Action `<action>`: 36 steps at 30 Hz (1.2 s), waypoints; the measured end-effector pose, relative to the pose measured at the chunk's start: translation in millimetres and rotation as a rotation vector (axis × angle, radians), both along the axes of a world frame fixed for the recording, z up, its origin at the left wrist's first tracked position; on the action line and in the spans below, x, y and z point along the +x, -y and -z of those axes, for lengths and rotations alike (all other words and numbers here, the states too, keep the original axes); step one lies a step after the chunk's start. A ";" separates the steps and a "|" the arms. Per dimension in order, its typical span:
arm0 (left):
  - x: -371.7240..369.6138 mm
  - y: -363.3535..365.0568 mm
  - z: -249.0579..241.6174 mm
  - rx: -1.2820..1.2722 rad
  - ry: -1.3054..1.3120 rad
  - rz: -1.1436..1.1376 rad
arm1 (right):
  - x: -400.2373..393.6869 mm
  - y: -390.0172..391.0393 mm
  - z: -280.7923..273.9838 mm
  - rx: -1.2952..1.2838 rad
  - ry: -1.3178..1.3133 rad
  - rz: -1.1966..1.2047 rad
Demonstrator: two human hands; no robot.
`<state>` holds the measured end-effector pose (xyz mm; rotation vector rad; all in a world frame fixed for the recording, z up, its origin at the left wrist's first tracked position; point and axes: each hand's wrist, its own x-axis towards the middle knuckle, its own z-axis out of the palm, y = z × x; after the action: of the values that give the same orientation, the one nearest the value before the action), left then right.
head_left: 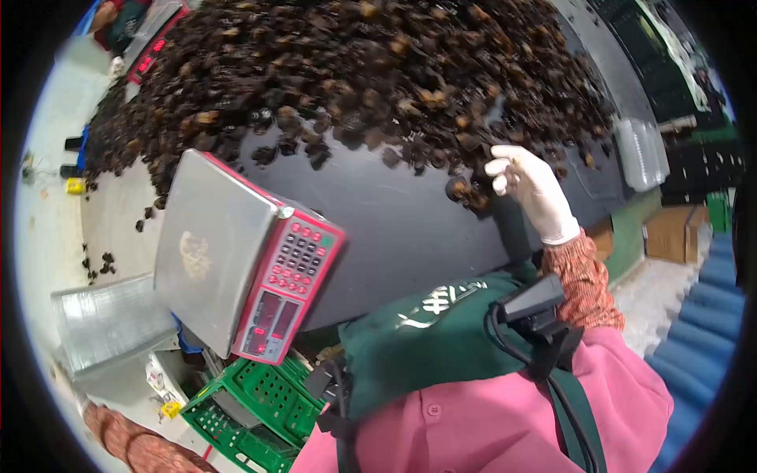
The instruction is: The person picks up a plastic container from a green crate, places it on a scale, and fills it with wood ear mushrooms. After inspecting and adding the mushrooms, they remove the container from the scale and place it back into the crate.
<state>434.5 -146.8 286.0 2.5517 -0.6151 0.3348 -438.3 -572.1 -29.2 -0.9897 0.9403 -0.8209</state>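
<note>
My right hand [535, 189], in a white glove, hovers at the near edge of a big heap of dark brown, wet-looking pieces [355, 71]. Its fingers are loosely curled and apart, with nothing visible between them. At the lower left, my left hand [75, 394] is blurred at the dark rim of the view, below a stack of clear plastic trays [118, 323]. Its fingers cannot be made out. A red scale [288, 276] with a bare metal plate [209, 244] stands left of centre, its display lit.
Green crates [268, 402] stand below the scale. Clear containers [640, 154] sit at the table's right edge, with a cardboard box [674, 232] beyond. At the top left, another person's arm [106, 20] is near a second scale [158, 43]. Loose pieces lie left of the scale.
</note>
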 end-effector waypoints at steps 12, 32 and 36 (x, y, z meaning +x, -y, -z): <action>-386.1 187.3 221.9 0.312 -0.143 0.799 | -18.5 -32.0 10.4 -0.172 -0.412 0.103; -542.9 402.9 365.0 0.257 0.177 0.760 | -30.9 -59.9 39.3 -0.674 -0.801 0.153; -538.2 416.8 372.0 0.191 0.178 0.743 | -39.4 -52.1 31.3 -0.730 -0.827 0.180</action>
<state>-103.7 -563.6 -85.9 2.2626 -1.6507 0.2417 -477.7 -520.0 -60.4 -1.9882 1.4833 -0.9397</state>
